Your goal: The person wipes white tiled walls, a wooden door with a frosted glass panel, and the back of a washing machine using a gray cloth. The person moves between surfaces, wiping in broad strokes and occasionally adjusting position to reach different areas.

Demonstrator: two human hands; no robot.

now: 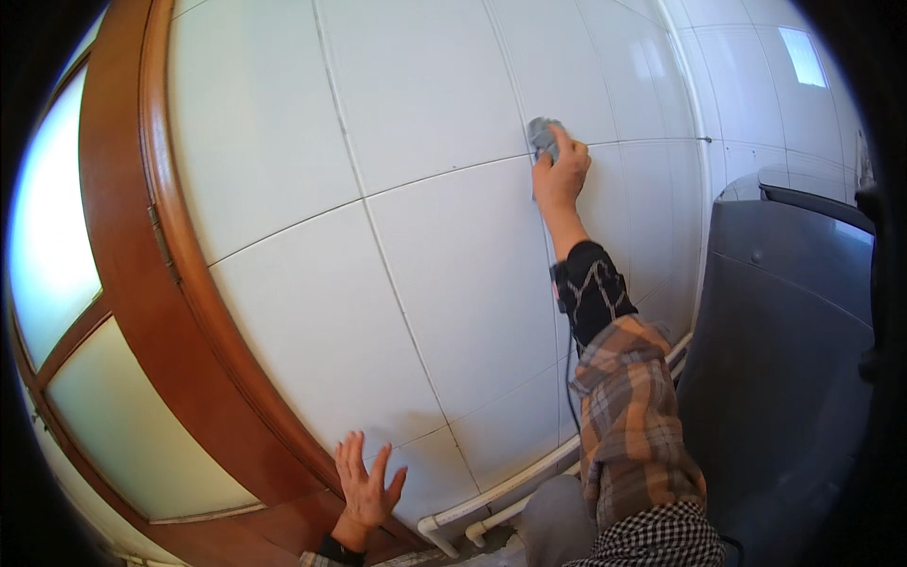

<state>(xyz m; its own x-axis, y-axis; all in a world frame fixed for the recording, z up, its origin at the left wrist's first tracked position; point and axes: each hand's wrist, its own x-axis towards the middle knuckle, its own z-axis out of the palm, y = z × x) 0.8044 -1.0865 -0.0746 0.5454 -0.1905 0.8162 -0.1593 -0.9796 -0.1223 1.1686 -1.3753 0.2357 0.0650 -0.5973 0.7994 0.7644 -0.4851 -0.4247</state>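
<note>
My right hand (562, 173) holds a bunched grey cloth (544, 133) against the white tiled wall (453, 269), at a spot where grout lines cross. The arm is stretched upward, in a dark cuff and a plaid sleeve. Low in the view, my left hand (367, 483) is raised with its fingers spread and holds nothing. It is close to the wall and the wooden door frame; whether it touches either, I cannot tell.
To the left is a brown wooden door frame (188, 283) with frosted panes. White pipes (510, 483) run along the foot of the wall. A large dark grey panel-like object (779, 340) stands at the right. A thin dark cable hangs beside my right sleeve.
</note>
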